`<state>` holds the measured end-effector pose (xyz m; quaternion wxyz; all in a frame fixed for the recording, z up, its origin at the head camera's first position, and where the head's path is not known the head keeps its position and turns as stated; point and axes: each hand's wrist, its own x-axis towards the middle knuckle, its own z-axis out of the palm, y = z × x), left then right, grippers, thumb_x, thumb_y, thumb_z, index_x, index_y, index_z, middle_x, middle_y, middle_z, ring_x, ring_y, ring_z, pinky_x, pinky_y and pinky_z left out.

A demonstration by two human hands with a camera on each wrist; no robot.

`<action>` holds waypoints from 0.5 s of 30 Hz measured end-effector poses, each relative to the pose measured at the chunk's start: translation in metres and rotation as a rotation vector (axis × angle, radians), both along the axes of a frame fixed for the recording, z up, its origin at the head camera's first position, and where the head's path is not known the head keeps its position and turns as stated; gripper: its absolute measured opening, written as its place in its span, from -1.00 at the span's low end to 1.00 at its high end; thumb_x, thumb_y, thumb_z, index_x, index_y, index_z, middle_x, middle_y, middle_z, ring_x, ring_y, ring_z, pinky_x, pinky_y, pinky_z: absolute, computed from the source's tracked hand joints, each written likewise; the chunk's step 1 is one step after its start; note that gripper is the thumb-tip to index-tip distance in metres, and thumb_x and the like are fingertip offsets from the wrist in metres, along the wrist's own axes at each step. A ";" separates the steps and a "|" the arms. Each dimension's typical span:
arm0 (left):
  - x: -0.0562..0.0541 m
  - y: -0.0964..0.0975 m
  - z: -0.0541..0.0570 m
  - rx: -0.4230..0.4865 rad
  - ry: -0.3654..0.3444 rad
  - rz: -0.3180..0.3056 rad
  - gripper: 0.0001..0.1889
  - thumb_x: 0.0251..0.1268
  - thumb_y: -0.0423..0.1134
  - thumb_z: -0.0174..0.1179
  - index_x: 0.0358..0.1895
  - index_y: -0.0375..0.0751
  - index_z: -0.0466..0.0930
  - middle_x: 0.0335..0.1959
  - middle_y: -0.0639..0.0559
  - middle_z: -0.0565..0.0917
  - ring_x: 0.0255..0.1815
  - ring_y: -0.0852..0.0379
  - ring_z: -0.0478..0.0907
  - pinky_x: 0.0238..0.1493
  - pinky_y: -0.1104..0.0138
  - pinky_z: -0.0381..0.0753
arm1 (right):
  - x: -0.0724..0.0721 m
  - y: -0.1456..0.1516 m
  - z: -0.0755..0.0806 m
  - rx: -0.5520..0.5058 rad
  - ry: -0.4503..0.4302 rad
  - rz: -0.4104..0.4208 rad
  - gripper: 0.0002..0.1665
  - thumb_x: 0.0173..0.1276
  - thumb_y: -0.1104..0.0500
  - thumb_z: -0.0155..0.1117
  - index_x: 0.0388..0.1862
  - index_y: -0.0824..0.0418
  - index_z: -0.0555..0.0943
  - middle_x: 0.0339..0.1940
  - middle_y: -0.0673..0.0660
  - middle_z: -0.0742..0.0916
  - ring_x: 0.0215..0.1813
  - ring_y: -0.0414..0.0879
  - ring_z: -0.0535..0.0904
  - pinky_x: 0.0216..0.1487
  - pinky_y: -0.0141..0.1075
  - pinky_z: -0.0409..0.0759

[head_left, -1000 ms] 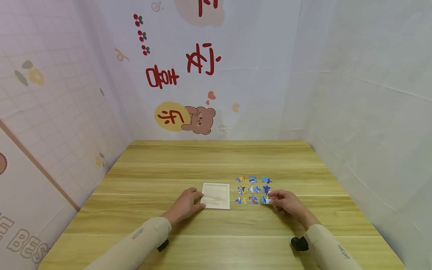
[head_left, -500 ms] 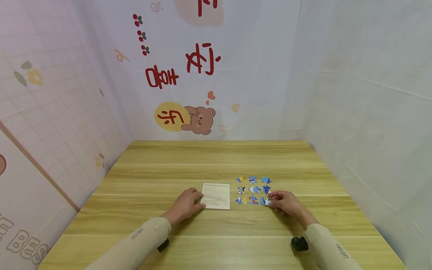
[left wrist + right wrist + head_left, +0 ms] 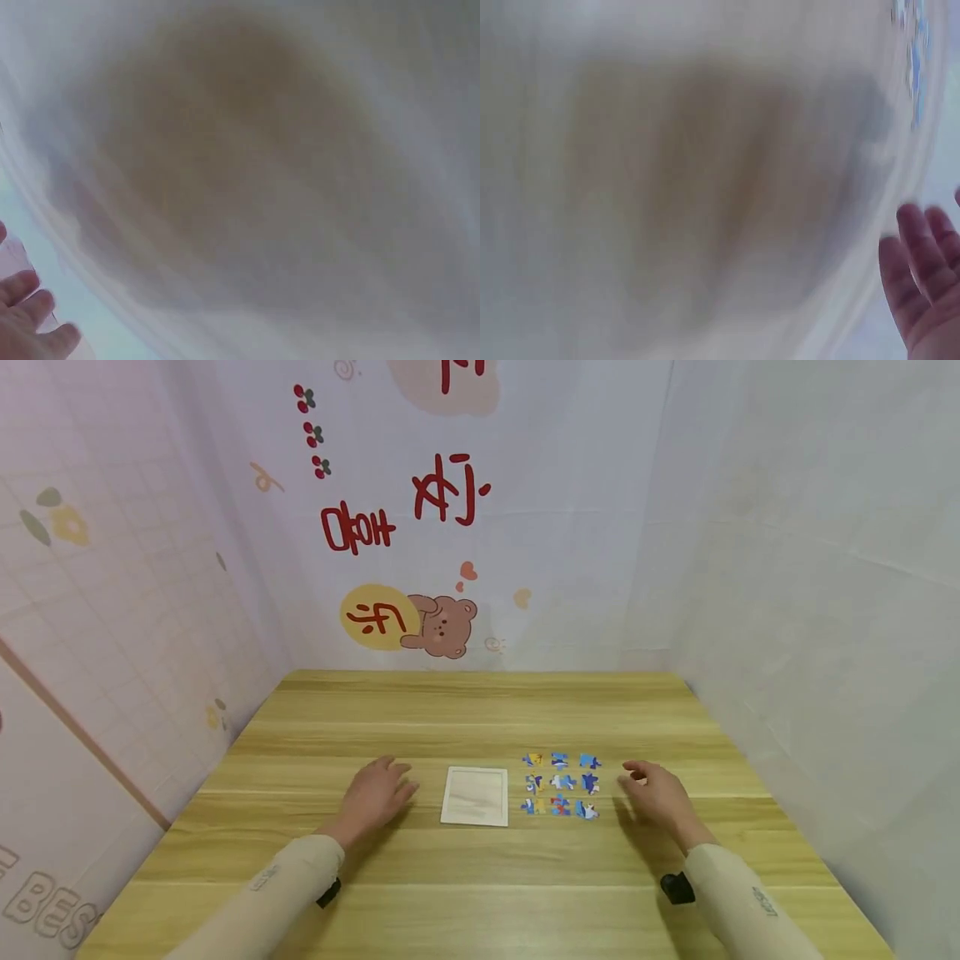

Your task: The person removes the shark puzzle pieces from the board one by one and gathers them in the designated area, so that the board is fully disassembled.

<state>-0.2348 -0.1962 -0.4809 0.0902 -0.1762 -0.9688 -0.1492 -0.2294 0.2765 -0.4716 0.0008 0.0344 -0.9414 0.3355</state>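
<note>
A square white puzzle frame with a raised rim lies flat in the middle of the table. Right of it, jigsaw pieces in blue, white, yellow and red are laid out in three rows of three, slightly apart from each other. To the left of the frame, my left hand is held off it with relaxed fingers and nothing in them. My right hand is beside the right column of pieces, fingers loosely bent and holding nothing. In the right wrist view some blue pieces show at the upper edge, beyond the fingers.
The wooden table reaches back to a white wall cloth printed with a bear and red characters. More cloth hangs along the right side, and a patterned one on the left.
My left hand has come off the frame and moved left. My right hand has let go of the lower right jigsaw piece, which stays on the table, and moved right and slightly away.
</note>
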 end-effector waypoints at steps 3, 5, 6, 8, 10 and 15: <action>-0.006 -0.031 0.004 -0.128 0.087 0.089 -0.50 0.47 0.02 0.12 0.21 -0.33 0.55 0.25 -0.44 0.44 0.32 -0.38 0.33 0.26 -0.26 0.27 | -0.006 0.012 0.007 0.198 0.083 0.017 -0.35 0.55 0.03 0.06 0.40 0.47 0.33 0.27 0.58 0.45 0.20 0.48 0.43 0.09 0.28 0.44; -0.009 -0.051 0.007 -0.182 0.120 0.135 -0.45 0.46 0.07 0.11 0.25 -0.32 0.52 0.29 -0.47 0.38 0.36 -0.41 0.25 0.27 -0.32 0.18 | -0.009 0.020 0.011 0.292 0.116 0.008 -0.25 0.55 -0.06 0.04 0.45 0.47 0.25 0.35 0.62 0.34 0.28 0.55 0.31 0.15 0.37 0.32; -0.010 -0.061 0.008 -0.194 0.131 0.155 -0.42 0.46 0.10 0.10 0.28 -0.32 0.50 0.32 -0.49 0.34 0.38 -0.43 0.21 0.27 -0.35 0.13 | -0.010 0.023 0.013 0.329 0.123 -0.002 -0.19 0.55 -0.13 0.03 0.47 0.46 0.21 0.38 0.63 0.28 0.32 0.58 0.23 0.19 0.41 0.23; -0.011 -0.079 0.010 -0.203 0.120 0.190 -0.31 0.44 0.18 0.07 0.37 -0.33 0.40 0.41 -0.54 0.20 0.45 -0.47 0.06 0.32 -0.39 -0.06 | -0.012 0.027 0.014 0.384 0.127 -0.025 -0.04 0.50 -0.30 0.00 0.53 0.41 0.13 0.45 0.62 0.16 0.39 0.59 0.09 0.23 0.50 0.04; -0.010 -0.092 0.011 -0.190 0.086 0.222 -0.15 0.41 0.30 0.00 0.47 -0.36 0.24 0.47 -0.57 0.02 0.50 -0.49 -0.12 0.33 -0.41 -0.26 | -0.013 0.030 0.015 0.422 0.121 -0.046 0.11 0.42 -0.45 -0.04 0.57 0.36 0.07 0.49 0.62 0.03 0.45 0.59 -0.09 0.22 0.56 -0.20; -0.007 -0.106 0.010 -0.146 0.002 0.270 0.12 0.29 0.51 -0.11 0.56 -0.42 -0.09 0.50 -0.60 -0.29 0.51 -0.49 -0.42 0.27 -0.40 -0.59 | -0.013 0.033 0.012 0.449 0.113 -0.070 0.27 0.31 -0.59 -0.11 0.61 0.31 -0.07 0.51 0.62 -0.19 0.47 0.57 -0.41 0.13 0.59 -0.50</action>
